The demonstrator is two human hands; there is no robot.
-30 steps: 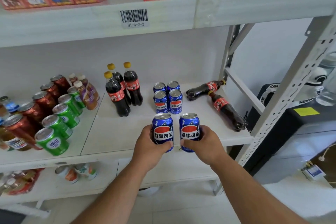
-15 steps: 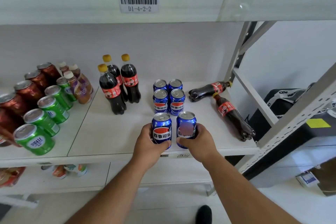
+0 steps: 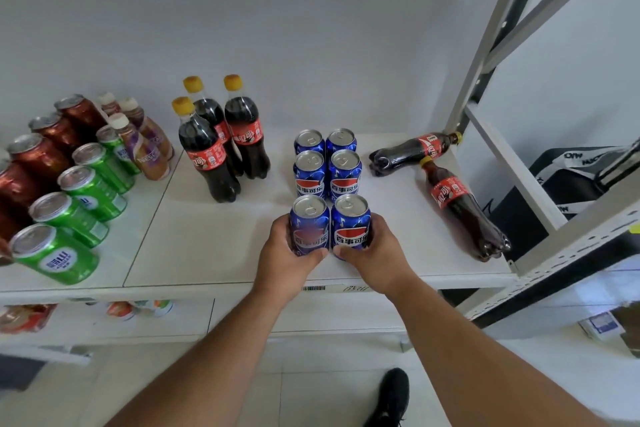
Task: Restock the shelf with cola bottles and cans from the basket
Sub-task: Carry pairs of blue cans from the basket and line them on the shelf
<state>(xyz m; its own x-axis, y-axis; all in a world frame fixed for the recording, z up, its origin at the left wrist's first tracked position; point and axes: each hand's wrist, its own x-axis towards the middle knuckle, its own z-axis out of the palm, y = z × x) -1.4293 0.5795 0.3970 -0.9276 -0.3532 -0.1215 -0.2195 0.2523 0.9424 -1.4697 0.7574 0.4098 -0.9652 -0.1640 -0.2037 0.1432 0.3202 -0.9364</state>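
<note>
My left hand (image 3: 287, 260) grips a blue cola can (image 3: 309, 222) and my right hand (image 3: 375, 255) grips a second blue cola can (image 3: 350, 220). Both cans stand upright, side by side, on the white shelf (image 3: 214, 253) near its front edge. Just behind them stands a block of several more blue cans (image 3: 327, 166). Three upright cola bottles (image 3: 221, 142) with yellow caps stand to the left of the cans. Two cola bottles lie on their sides at the right: one (image 3: 412, 151) across the back, one (image 3: 462, 211) pointing toward the front. The basket is out of view.
Green cans (image 3: 79, 204), dark red cans (image 3: 38, 156) and small coffee bottles (image 3: 142, 142) fill the shelf's left part. A grey metal upright (image 3: 485, 45) and brace bound the right end. A black bag (image 3: 568, 184) sits beyond it. My shoe (image 3: 391, 395) is on the floor.
Both hands have moved the two cans forward and down onto the shelf, close behind the front edge and nearer the can block. The view has tilted downward.
</note>
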